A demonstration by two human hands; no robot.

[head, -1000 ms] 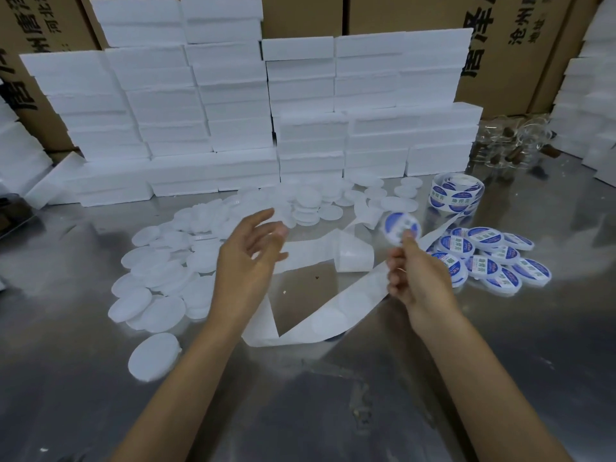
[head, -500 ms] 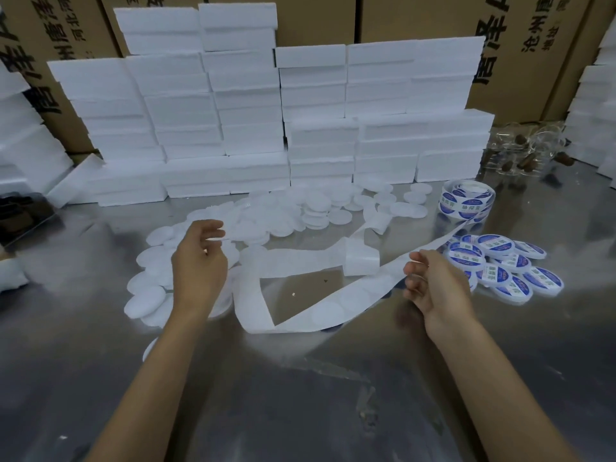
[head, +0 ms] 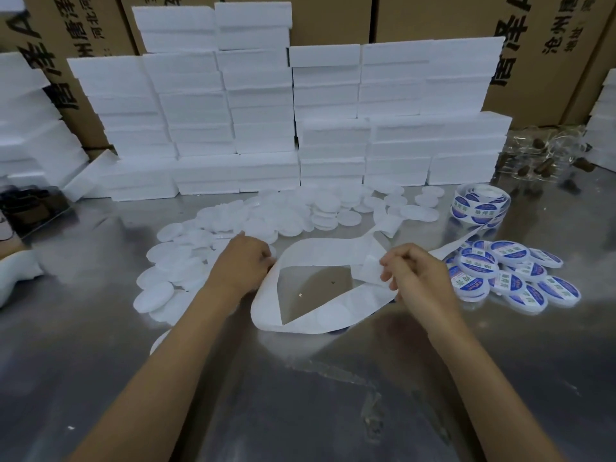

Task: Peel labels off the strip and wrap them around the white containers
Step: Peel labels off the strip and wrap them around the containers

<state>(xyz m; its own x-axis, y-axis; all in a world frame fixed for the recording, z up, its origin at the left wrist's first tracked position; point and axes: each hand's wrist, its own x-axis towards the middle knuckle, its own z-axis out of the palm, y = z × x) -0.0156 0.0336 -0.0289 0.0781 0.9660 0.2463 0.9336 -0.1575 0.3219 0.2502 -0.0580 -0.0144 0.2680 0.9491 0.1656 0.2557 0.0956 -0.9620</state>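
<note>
Since the frame half a second earlier, both hands have closed in toward the looped white backing strip: the left hand has shifted from the pile of plain containers to the strip's left bend, and the right hand has moved inward to the strip's right side. This strip, a long band of white release paper with empty round outlines, lies in a loop on the reflective steel table and serves as the landmark. Left-hand fingers are curled together at the strip's left edge; whether they clamp the paper or a container cannot be told, since the knuckles hide the fingertips. Right-hand thumb and fingers are pinched on a folded flap of the strip at its right bend. Left of and behind the strip lies the spread of plain white round flat containers, many overlapping. Right of the strip sits the cluster of labelled white containers with blue-and-white round labels, just beside the right hand. Behind and to the right of the strip stands the roll of blue-and-white labels, with the strip's tail running toward it. Behind the strip, at the table's far edge, rise stacks of white foam boxes, backed by brown printed cardboard cartons.
</note>
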